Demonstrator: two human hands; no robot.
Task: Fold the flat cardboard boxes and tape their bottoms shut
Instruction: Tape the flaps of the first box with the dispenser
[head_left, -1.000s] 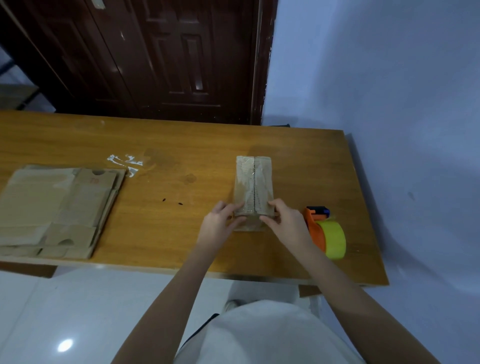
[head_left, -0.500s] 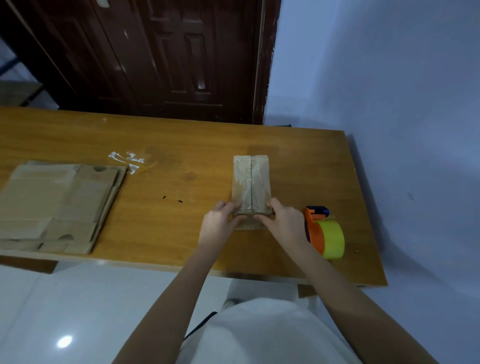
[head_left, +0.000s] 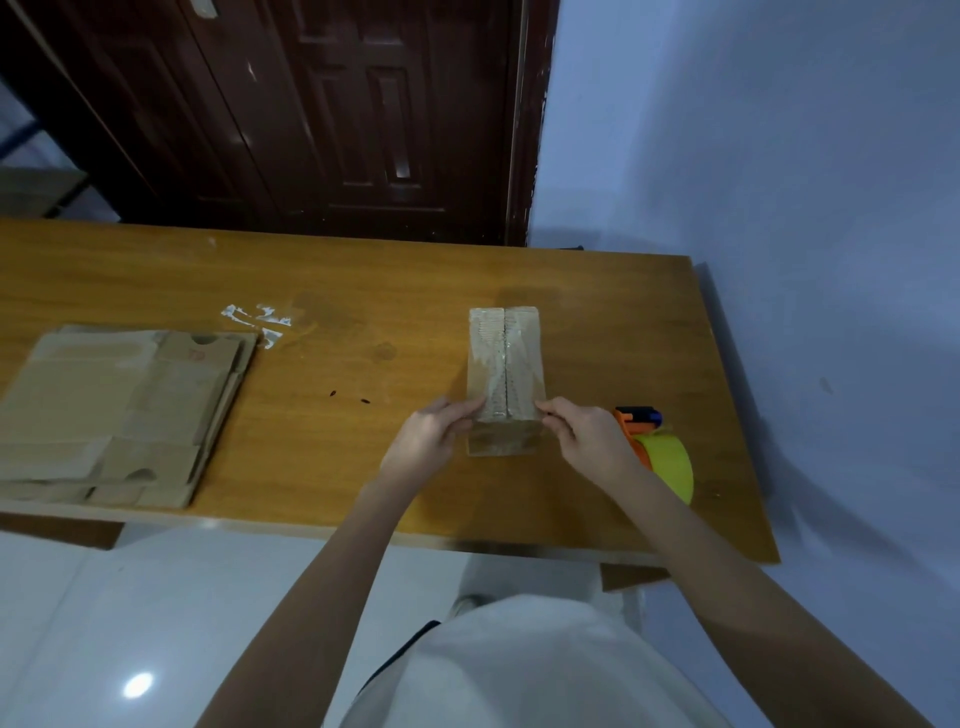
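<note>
Box (head_left: 505, 364) taped, both hands gripping

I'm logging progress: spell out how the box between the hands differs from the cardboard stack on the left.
The box is folded into shape and stands on the table; the cardboard stack lies flat, unfolded. The box has shiny tape along its top seam; the stack shows none. The left hand and right hand touch the box; the stack is untouched. Both are brown cardboard.
</note>
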